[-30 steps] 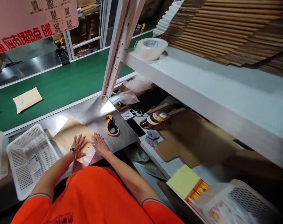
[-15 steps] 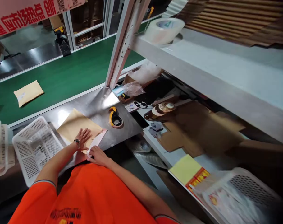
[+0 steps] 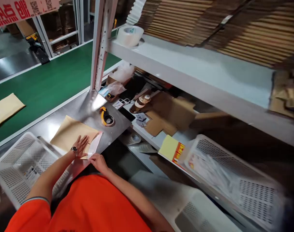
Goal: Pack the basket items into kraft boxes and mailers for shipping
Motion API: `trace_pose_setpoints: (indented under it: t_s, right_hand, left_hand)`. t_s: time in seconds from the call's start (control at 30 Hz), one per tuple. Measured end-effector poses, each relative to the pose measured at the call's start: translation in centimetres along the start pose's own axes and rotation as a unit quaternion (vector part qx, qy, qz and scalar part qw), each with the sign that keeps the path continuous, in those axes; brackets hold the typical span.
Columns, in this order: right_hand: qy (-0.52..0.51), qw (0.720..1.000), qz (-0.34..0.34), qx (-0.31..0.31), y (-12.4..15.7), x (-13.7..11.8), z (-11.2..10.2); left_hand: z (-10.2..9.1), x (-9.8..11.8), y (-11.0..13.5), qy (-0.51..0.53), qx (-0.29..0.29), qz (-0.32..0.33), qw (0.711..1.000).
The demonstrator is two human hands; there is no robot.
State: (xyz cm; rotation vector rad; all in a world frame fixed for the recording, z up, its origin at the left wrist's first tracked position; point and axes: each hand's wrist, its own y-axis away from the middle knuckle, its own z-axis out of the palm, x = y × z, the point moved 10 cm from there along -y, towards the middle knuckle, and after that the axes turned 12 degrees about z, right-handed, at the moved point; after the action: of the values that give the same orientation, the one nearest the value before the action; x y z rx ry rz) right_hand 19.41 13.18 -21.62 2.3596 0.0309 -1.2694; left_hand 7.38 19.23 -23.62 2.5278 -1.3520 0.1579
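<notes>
A tan kraft mailer envelope (image 3: 68, 130) lies on the metal table, its pale flap (image 3: 95, 143) toward the right. My left hand (image 3: 81, 145), wearing a watch, rests flat on it near the flap with fingers spread. At the near corner of that flap, the fingers of my right hand (image 3: 98, 162) are closed in a pinch on its edge. Just beyond the envelope to the right sits a yellow and black tape dispenser (image 3: 106, 116).
A white perforated basket (image 3: 28, 151) stands left of the envelope. Behind runs a green conveyor (image 3: 52, 77) carrying another mailer (image 3: 6, 109). A shelf (image 3: 185, 64) on a metal post (image 3: 100, 48) overhangs the right side, with a tape roll (image 3: 129, 35) and cardboard. Another basket (image 3: 255, 199) sits below.
My view has swung to the right, so the table and conveyor appear shifted left. My left hand stays flat on the mailer; my right hand keeps its pinch at the flap corner.
</notes>
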Motion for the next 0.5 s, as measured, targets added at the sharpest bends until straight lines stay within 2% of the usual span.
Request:
trace_pose_setpoints:
  t_s: [0.1, 0.17, 0.23, 0.27, 0.33, 0.37, 0.43, 0.5]
  right_hand:
    - [-0.141, 0.987, 0.065, 0.037, -0.6, 0.9, -1.7]
    - [-0.251, 0.959, 0.114, 0.067, -0.6, 2.0, -3.4]
    - [-0.307, 0.937, 0.134, 0.099, -0.3, 3.1, -6.2]
    - [-0.320, 0.931, 0.132, 0.117, -0.1, 3.6, -8.2]
    - [-0.353, 0.913, 0.128, 0.157, 0.5, 5.3, -13.7]
    - [-0.370, 0.902, 0.121, 0.187, 1.0, 6.4, -17.3]
    - [-0.399, 0.872, 0.102, 0.264, 2.8, 9.2, -25.9]
    - [-0.417, 0.828, 0.067, 0.370, 6.6, 12.3, -35.6]
  left_hand:
    - [-0.3, 0.2, -0.1, -0.002, -0.006, -0.007, 1.000]
    - [-0.7, 0.5, -0.2, -0.004, -0.006, -0.009, 1.000]
    - [-1.3, 0.7, -0.2, -0.008, -0.008, -0.013, 1.000]
    - [-1.7, 0.8, -0.1, -0.011, -0.007, -0.016, 1.000]
    - [-2.6, 0.8, 0.1, -0.019, -0.001, -0.024, 1.000]
    - [-3.0, 0.9, 0.3, -0.024, 0.000, -0.026, 0.999]
    - [-3.4, 1.2, 0.7, -0.037, -0.008, -0.025, 0.999]
    - [-3.4, 1.6, 1.2, -0.059, -0.010, -0.020, 0.998]
